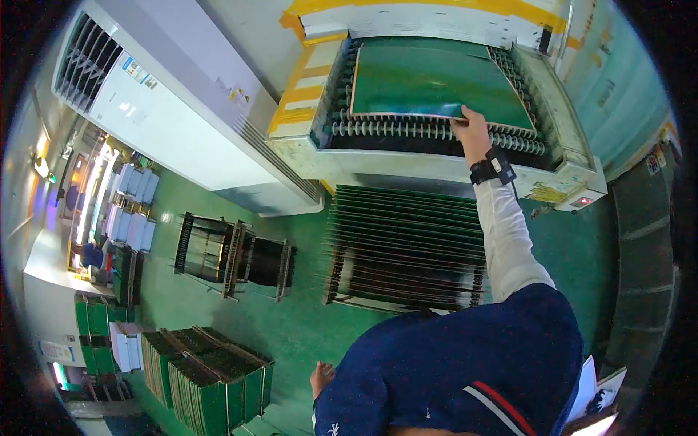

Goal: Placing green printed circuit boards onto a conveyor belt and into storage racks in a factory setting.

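Note:
A large green panel (436, 76) with a pale, coppery edge lies on the rollers (392, 129) of a conveyor machine. My right hand (471, 131) pinches the panel's near edge, thumb on top and the other fingers mostly hidden below it. Around my right wrist is a black strap with a small device (494, 167). My left hand (321, 376) hangs low beside my body, fingers loosely bent and a little apart, touching nothing. Below the machine stands a rack (407, 247) filled with several green panels on edge, nearest to my right forearm.
The machine's pale frame (574, 123) borders the rollers, with yellow tape on its left side. A tall white air-conditioner cabinet (182, 138) leans into view at left. On the green floor stand an open rack (225, 254) and bundled panels (211, 378). A dark partition (643, 254) rises at right.

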`<act>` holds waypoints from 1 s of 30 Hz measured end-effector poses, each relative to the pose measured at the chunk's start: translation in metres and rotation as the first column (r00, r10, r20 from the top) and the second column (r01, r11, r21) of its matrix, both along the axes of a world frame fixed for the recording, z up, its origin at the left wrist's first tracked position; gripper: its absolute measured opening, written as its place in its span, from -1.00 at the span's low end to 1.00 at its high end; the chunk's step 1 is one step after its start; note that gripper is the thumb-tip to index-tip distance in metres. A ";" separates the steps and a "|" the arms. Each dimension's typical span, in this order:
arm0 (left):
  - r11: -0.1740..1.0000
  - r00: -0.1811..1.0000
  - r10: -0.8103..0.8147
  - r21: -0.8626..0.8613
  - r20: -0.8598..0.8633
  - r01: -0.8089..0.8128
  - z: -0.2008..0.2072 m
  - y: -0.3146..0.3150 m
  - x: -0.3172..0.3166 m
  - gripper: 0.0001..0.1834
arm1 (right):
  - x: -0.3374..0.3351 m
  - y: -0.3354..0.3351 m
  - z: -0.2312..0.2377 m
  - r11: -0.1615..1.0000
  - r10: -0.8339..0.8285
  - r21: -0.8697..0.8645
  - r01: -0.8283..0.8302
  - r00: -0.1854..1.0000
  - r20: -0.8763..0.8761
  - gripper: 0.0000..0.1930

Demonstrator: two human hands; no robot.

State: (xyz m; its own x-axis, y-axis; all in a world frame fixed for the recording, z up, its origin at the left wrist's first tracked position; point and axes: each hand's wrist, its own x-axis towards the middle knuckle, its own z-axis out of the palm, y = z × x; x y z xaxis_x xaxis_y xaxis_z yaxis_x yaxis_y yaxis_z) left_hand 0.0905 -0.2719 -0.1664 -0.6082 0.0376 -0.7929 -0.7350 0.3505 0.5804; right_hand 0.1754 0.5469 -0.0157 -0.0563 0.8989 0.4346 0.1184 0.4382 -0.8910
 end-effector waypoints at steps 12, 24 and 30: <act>0.980 0.981 0.184 0.064 0.064 -0.188 -0.001 -0.009 0.015 -0.47 | -0.010 -0.016 -0.020 1.000 -0.019 -0.006 0.020 0.993 0.120 -0.85; 0.973 0.985 0.149 0.166 0.086 -0.161 -0.028 -0.022 0.006 -0.48 | 0.041 -0.114 0.076 0.377 0.349 -0.696 -0.611 0.790 -0.504 -0.71; 0.975 0.901 -0.099 0.140 -0.422 0.173 -0.080 -0.060 0.016 -0.53 | 0.011 -0.149 0.084 0.472 0.461 -0.633 -0.613 0.784 -0.416 -0.73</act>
